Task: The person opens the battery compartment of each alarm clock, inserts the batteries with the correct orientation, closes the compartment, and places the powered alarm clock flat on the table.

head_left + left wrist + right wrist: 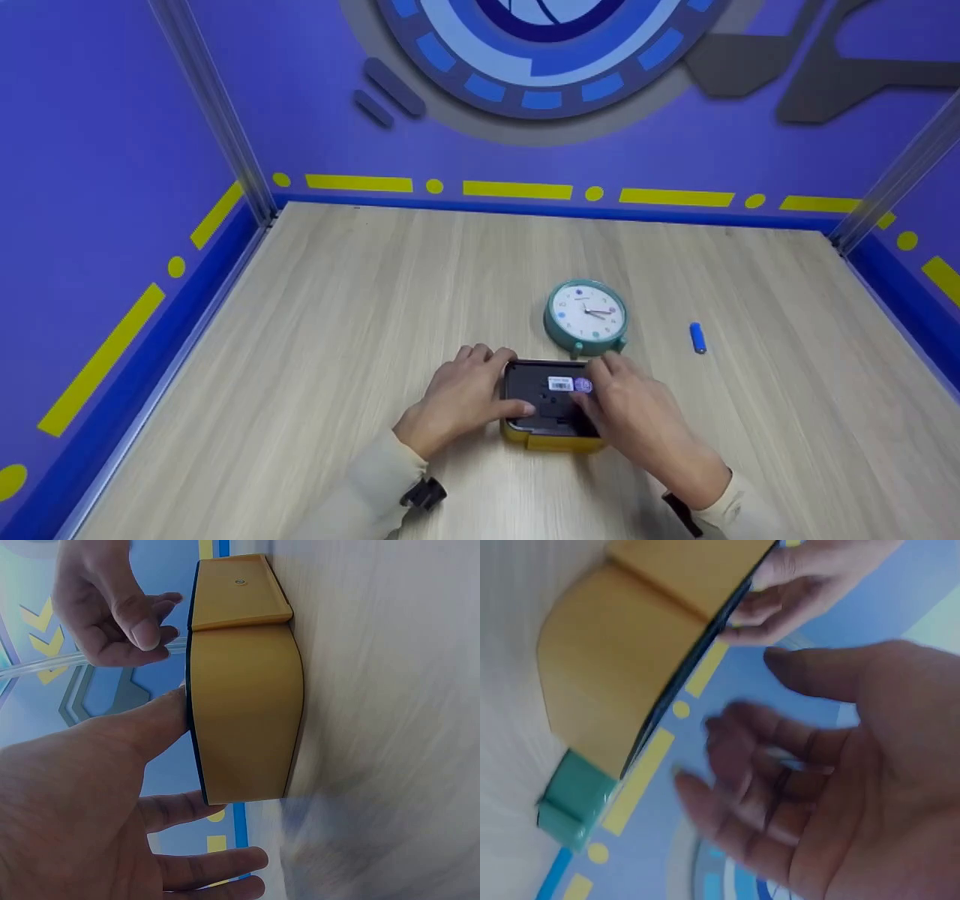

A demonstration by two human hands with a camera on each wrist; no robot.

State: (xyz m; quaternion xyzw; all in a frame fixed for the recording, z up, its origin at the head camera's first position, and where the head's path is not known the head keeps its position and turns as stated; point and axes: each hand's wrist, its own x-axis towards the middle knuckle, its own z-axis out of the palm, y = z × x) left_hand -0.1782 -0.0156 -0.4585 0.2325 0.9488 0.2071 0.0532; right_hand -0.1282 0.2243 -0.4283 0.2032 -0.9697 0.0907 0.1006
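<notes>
A yellow box-shaped device (562, 443) lies on the table with its black back panel (525, 379) up. That panel carries a white barcode label (559, 384) and a round purple sticker (583, 385). My left hand (466, 396) holds the device's left end, thumb on the panel and fingers at the far edge. Over the right end hovers my right hand (641, 416). Its fingers are loosely bent, and the right wrist view shows nothing between them and the thumb. Beyond the device lies a green round clock (587, 313), face up.
A small blue battery (698, 337) lies on the wooden table (375, 285), right of the clock. Blue-purple panels (97, 150) with yellow marks stand around the left, back and right of the table.
</notes>
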